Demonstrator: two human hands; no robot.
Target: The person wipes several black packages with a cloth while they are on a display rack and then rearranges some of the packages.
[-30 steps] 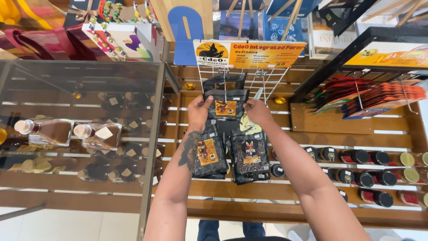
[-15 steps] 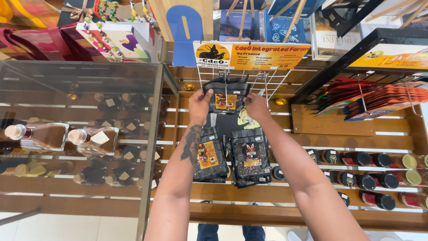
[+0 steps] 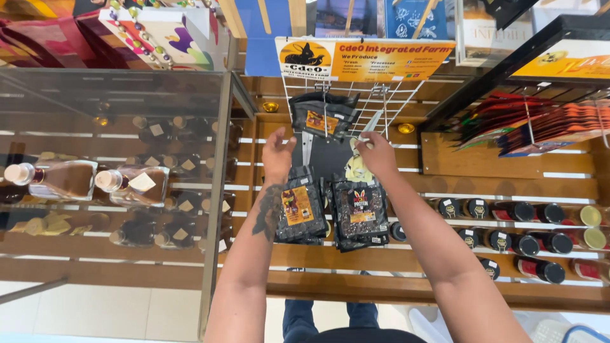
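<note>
- Left hand [image 3: 277,154]: raised with fingers loosely spread and nothing in its grasp, just below the black pouch [image 3: 323,115] that hangs from a hook on the white wire rack [image 3: 387,105].
- Right hand [image 3: 376,154]: fingers pinched closed around a small pale item [image 3: 358,166]; what that item is cannot be made out. The hand is at the rack's lower right.
- Black pouch: hangs at the far centre of the rack, apart from both hands.
- Recommended technique: steady the pouch from below with the free left hand, and keep each pouch's hole square to the hook so it hangs flat.
- Near the hands: two stacks of dark pouches, left stack [image 3: 300,206] and right stack [image 3: 360,212], lie on the wooden bench [image 3: 445,267].
- Right: rows of dark jars [image 3: 508,209].
- Left: a glass case [image 3: 114,165] holding bottles.
</note>
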